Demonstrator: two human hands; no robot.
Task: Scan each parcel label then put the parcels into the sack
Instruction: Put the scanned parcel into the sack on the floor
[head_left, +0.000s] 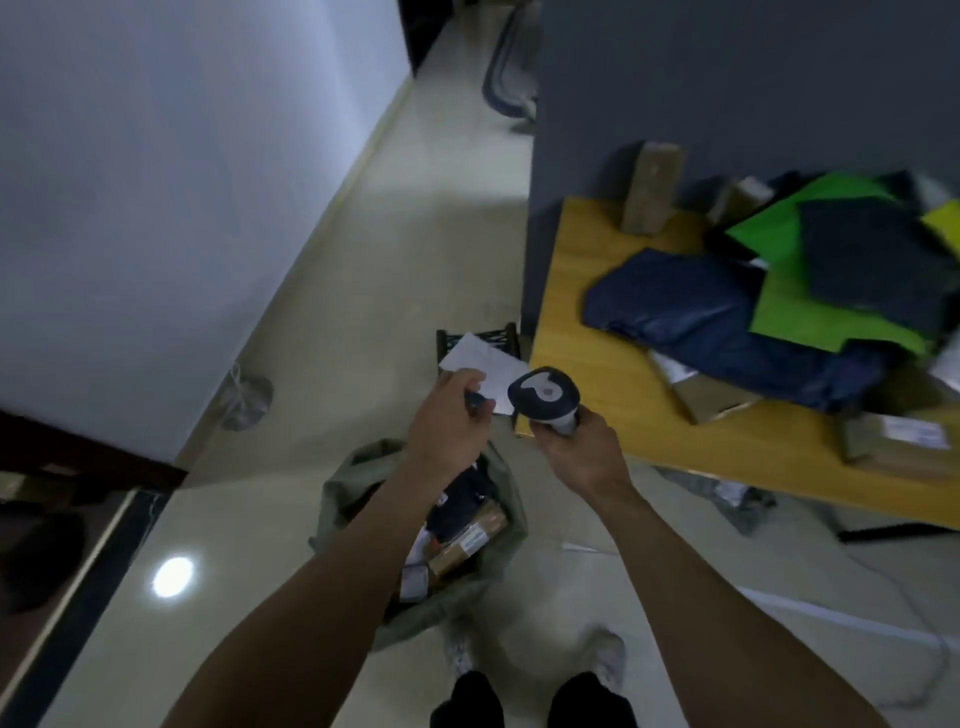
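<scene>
Two hands are held out over the floor, each gripping something. The left fingers (466, 380) are curled and pinched against the thumb on the near edge of a flat parcel (480, 364), whose white label face is turned upward; how the fingers lie underneath cannot be told. The left hand (449, 423) is raised just above the sack. The right fingers (546, 429) are wrapped tightly round the grey handle of a scanner (543, 392), with the right hand (579, 454) below it and the scanner's dark head tilted toward the parcel. Parcel and scanner head are close together, almost touching.

Directly beneath the forearms a green-grey sack (353, 488) stands open on the pale floor (363, 260). Brown boxes (467, 540) and a dark bag (465, 493) are seen inside it.

To the right, a wooden table (597, 291) is set against a grey partition (727, 78). More parcels are piled on it: a blue bag (685, 306), green bags (789, 312), and cardboard boxes (711, 397) near the front edge. One brown box (652, 189) is propped upright against the partition. The picture is blurred toward the far right edge.
</scene>
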